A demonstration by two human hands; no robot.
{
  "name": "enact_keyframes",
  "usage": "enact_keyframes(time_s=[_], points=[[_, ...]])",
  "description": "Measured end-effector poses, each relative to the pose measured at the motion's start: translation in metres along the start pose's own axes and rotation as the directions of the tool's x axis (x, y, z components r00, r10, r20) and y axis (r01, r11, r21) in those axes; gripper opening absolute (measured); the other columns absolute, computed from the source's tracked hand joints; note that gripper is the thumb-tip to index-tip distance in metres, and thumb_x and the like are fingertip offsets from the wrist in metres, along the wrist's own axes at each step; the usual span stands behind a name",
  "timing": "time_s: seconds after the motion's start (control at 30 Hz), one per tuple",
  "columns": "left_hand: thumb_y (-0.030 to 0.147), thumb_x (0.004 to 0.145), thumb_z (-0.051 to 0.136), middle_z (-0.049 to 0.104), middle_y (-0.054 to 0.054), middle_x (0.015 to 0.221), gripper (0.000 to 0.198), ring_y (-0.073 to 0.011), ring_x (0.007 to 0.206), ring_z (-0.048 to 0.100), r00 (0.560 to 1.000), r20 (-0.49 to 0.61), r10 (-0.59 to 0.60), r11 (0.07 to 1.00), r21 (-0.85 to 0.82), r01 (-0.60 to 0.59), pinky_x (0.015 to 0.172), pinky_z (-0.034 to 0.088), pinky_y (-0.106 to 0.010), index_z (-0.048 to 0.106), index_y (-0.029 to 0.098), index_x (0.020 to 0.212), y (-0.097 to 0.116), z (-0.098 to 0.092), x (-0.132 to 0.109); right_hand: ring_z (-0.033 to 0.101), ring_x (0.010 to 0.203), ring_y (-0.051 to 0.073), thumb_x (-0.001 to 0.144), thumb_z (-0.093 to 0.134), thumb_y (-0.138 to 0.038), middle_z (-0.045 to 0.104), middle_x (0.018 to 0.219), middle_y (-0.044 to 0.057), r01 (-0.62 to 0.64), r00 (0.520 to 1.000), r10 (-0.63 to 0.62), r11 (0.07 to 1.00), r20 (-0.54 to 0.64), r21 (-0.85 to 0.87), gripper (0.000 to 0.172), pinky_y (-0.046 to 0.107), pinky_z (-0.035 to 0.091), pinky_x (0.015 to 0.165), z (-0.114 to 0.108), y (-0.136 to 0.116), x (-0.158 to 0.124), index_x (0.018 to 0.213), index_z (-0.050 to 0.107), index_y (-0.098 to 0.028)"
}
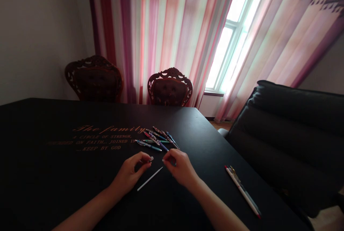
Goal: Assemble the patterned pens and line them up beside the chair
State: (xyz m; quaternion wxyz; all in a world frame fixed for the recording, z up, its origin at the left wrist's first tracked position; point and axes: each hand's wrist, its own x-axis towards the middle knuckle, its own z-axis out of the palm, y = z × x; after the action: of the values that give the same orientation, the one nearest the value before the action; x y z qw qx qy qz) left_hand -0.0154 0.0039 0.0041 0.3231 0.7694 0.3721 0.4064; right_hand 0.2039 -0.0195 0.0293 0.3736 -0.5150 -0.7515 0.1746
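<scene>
My left hand [134, 168] is closed in a pinch on a small whitish round piece [152, 158], whose exact kind I cannot make out. Just to its right, my right hand [180, 164] has thumb and fingers drawn together. A tiny pale spot shows at those fingertips, too small to name. Between and below the two hands a thin white pen refill [149, 179] lies slantwise on the black table. Beyond the hands is a loose pile of several patterned pens [154, 140], apart from my fingers.
White pens with red ends [243, 192] lie side by side near the right edge of the black table [53, 184]. Gold lettering [107, 129] runs across the tabletop. Two carved chairs [170, 89] stand behind it, and a black padded seat [290, 134] is at the right.
</scene>
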Motion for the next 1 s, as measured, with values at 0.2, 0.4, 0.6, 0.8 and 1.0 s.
enact_keyframes(time_s=[0.2,0.4,0.6,0.8,1.0], points=[[0.024,0.091,0.056,0.069,-0.001,0.092,0.011,-0.0183,0.088,0.065,0.993,0.084,0.079,0.995,0.054,-0.084,0.080,0.050,-0.029,0.065,0.023,0.098,0.004,0.001,-0.002,0.058,0.078,0.015,0.080,0.062,-0.009,0.063,0.082,0.001,0.144,0.987,-0.143,0.989,-0.074,0.010,0.013,0.025,0.044,0.071,0.005,-0.019,-0.005,0.083,0.066,-0.021],[0.023,0.092,0.055,0.068,0.000,0.091,0.011,-0.0174,0.086,0.063,0.986,0.133,0.105,0.989,0.086,-0.117,0.079,0.048,-0.028,0.065,0.023,0.096,0.005,-0.001,-0.003,0.057,0.083,0.017,0.083,0.060,-0.009,0.063,0.086,0.002,0.218,0.972,-0.225,0.971,-0.070,-0.099,0.013,0.028,0.044,0.075,0.010,-0.019,-0.007,0.084,0.064,-0.021],[0.023,0.092,0.055,0.067,0.000,0.090,0.011,-0.0171,0.085,0.063,0.982,0.158,0.106,0.987,0.100,-0.123,0.079,0.047,-0.027,0.065,0.023,0.097,0.005,0.000,-0.002,0.056,0.084,0.018,0.085,0.058,-0.009,0.064,0.086,0.002,0.248,0.966,-0.257,0.957,-0.039,-0.151,0.014,0.030,0.044,0.077,0.012,-0.018,-0.008,0.087,0.064,-0.022],[0.024,0.092,0.054,0.067,0.000,0.089,0.011,-0.0172,0.084,0.063,0.984,0.147,0.101,0.990,0.078,-0.113,0.078,0.048,-0.027,0.064,0.022,0.095,0.006,0.001,-0.001,0.057,0.085,0.019,0.087,0.056,-0.011,0.065,0.087,0.003,0.256,0.964,-0.262,0.958,-0.035,-0.130,0.015,0.031,0.045,0.077,0.013,-0.019,-0.010,0.090,0.066,-0.022],[0.027,0.092,0.056,0.069,-0.001,0.093,0.011,-0.0185,0.088,0.065,0.993,0.102,0.058,0.997,0.036,-0.062,0.081,0.050,-0.029,0.064,0.023,0.098,0.004,0.000,-0.001,0.057,0.086,0.018,0.090,0.055,-0.014,0.066,0.090,0.003,0.228,0.969,-0.234,0.971,-0.079,-0.078,0.016,0.031,0.046,0.079,0.012,-0.020,-0.008,0.099,0.066,-0.022]])
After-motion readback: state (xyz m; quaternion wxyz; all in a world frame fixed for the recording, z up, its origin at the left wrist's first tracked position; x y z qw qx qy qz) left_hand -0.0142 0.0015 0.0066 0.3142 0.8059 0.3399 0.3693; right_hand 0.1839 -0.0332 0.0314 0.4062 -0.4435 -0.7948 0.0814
